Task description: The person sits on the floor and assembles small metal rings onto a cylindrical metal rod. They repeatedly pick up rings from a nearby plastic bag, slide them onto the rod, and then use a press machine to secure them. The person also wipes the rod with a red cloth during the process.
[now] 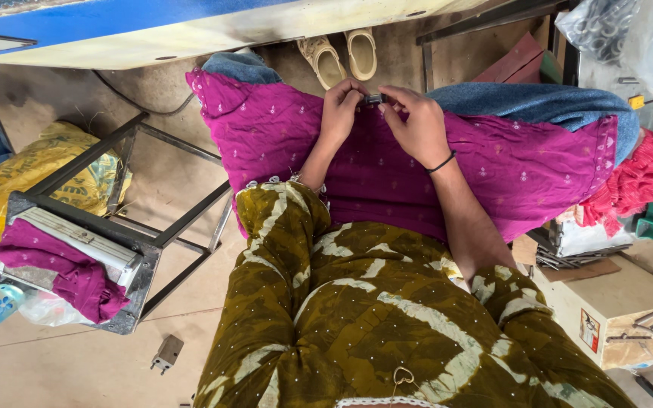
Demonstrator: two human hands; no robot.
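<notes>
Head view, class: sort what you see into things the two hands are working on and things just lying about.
In hand:
left hand
right hand
small dark metal part, pinched between both hands' fingertips

Lying about:
sandals
metal stool frame
yellow sack
small metal piece on the floor
cardboard box with metal rods on top

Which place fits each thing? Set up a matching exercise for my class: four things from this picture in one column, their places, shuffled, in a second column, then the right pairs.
Things
1. small dark metal part
2. pair of sandals
3. yellow bag
4. cardboard box

Places
A. on the floor under the bench edge, beyond the knees
B. at the right edge, with metal rods on top
C. pinched between the fingertips of the left hand and right hand
D. on the floor at the left, behind the metal stand

Pairs: 1-C, 2-A, 3-D, 4-B
</notes>
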